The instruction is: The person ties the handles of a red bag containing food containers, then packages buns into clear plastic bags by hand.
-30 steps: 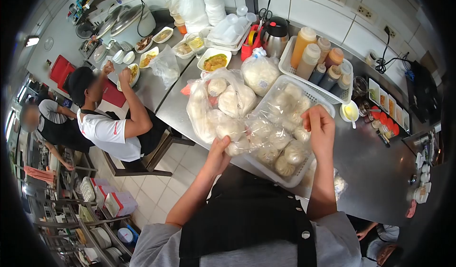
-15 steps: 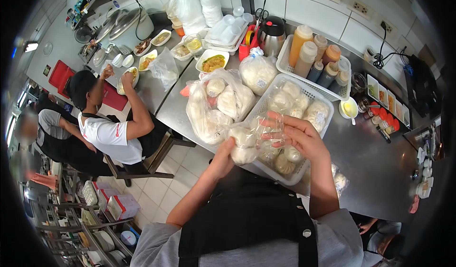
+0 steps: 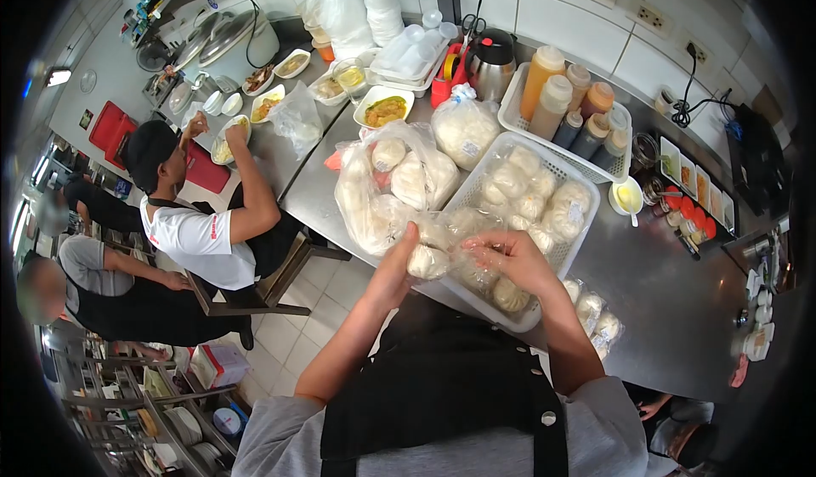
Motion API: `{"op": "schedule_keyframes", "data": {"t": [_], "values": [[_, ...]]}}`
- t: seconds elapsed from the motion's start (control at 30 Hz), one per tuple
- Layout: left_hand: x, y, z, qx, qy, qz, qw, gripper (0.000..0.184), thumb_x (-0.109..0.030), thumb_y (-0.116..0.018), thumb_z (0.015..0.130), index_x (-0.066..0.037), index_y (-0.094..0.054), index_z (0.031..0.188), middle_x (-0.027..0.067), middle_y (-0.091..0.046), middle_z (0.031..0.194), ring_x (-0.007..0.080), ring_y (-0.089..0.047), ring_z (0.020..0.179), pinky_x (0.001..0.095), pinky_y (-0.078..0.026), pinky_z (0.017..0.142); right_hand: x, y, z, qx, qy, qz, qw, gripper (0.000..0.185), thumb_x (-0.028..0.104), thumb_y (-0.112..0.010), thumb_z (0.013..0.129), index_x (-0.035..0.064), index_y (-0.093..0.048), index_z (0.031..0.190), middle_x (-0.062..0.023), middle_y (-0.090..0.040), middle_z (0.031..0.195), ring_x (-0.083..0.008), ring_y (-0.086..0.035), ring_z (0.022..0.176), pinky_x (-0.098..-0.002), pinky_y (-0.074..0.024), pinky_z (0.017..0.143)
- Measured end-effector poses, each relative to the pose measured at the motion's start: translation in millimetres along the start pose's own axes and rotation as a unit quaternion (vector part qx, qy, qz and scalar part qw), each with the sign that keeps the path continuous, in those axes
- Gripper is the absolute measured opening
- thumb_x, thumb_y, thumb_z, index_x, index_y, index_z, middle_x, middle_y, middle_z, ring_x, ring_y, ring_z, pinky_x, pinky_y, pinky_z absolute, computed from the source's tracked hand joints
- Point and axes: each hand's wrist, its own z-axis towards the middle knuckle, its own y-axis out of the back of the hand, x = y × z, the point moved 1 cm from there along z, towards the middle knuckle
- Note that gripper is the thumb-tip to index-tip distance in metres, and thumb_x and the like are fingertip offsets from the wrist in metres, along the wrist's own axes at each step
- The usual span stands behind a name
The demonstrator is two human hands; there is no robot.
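Observation:
My left hand (image 3: 399, 265) is closed round a clear plastic bag of white buns (image 3: 428, 262). The bag's loose plastic stretches to the right, where my right hand (image 3: 510, 259) pinches it between thumb and fingers. Beneath and behind my hands is a white perforated basket (image 3: 529, 317) of buns, several of them in clear bags. A large, full plastic bag of buns (image 3: 408, 180) lies just left of the basket. On the steel table by my right forearm are more bagged buns (image 3: 592, 314), partly hidden.
A second basket (image 3: 627, 150) of sauce bottles stands behind the buns. Near it are a steel thermos (image 3: 491, 65), a knotted bag (image 3: 465, 131) and a small bowl with yellow contents (image 3: 626, 197). A seated co-worker (image 3: 200, 222) handles a dish at left.
My right hand has turned from spread fingers to a pinch and moved down on the plastic. The bagged buns have tilted lower. One co-worker at the far left has shifted.

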Motion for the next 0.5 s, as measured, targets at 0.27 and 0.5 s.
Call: {"op": "schedule_keyframes", "data": {"t": [0.27, 0.5], "values": [[-2, 4, 1, -0.045, 0.016, 0.02, 0.999, 0.066, -0.052, -0.048, 0.098, 0.005, -0.05, 0.131, 0.0129, -0.061, 0.122, 0.0194, -0.061, 0.108, 0.0334, -0.049, 0.093, 15, 2, -4, 0.044, 0.011, 0.073, 0.996, 0.025, 0.0, -0.053, 0.096, 0.0039, -0.068, 0.115, -0.0081, -0.07, 0.108, -0.0157, -0.069, 0.083, -0.0276, -0.0553, 0.067], [-1, 8, 6, -0.026, 0.038, 0.05, 0.998, 0.066, -0.052, -0.052, 0.097, 0.006, -0.052, 0.127, 0.0137, -0.064, 0.115, 0.0201, -0.064, 0.102, 0.0337, -0.051, 0.088, 16, -5, 0, 0.084, -0.066, -0.018, 0.994, 0.022, 0.011, -0.063, 0.093, 0.0064, -0.069, 0.113, -0.0035, -0.07, 0.095, -0.0085, -0.062, 0.07, -0.0259, -0.0516, 0.059]]}}
